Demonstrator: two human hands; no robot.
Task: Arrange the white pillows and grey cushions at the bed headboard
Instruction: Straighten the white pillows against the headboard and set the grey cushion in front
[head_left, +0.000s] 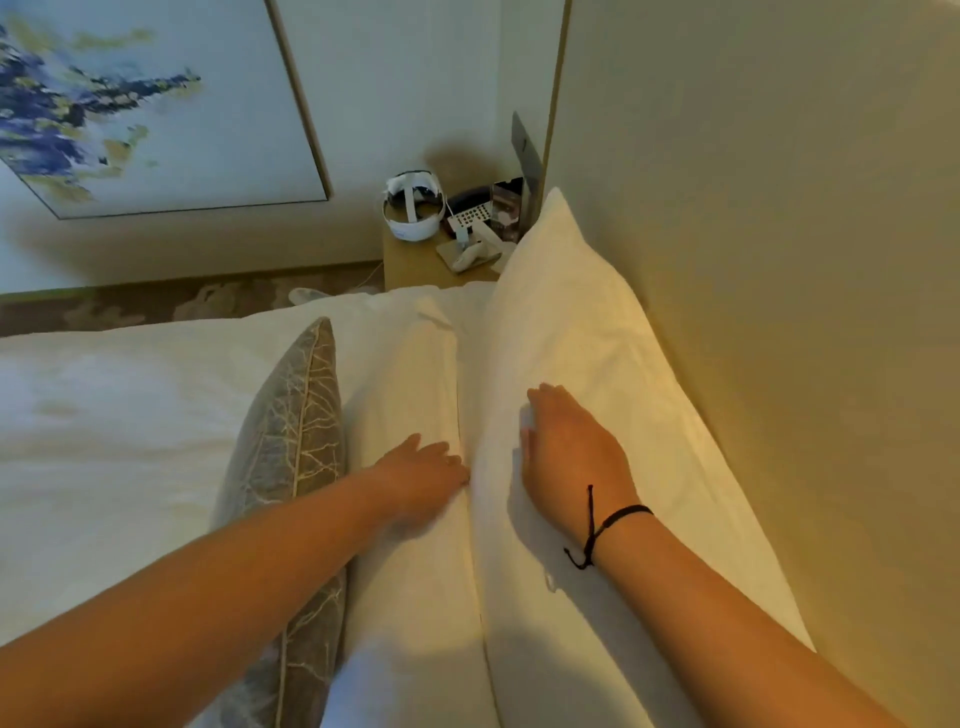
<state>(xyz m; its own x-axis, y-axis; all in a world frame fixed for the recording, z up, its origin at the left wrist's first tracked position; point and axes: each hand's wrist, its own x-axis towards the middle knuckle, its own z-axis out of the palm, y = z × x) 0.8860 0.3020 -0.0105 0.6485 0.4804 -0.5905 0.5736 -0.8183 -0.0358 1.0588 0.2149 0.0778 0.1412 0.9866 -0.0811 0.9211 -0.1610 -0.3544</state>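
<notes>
Beige headboard (779, 260), two white pillows (597, 364), one grey cushion (291, 431), both hands flat, open: left (421, 478), right (571, 457).

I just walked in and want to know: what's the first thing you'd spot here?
Two bare hands stand out in the middle: the left hand presses a white pillow, and the right hand, with a black string at its wrist, lies flat on the taller pillow leaning against the headboard. Left of them stands a grey cushion with pale branch lines. A blue and yellow painting hangs top left.
</notes>
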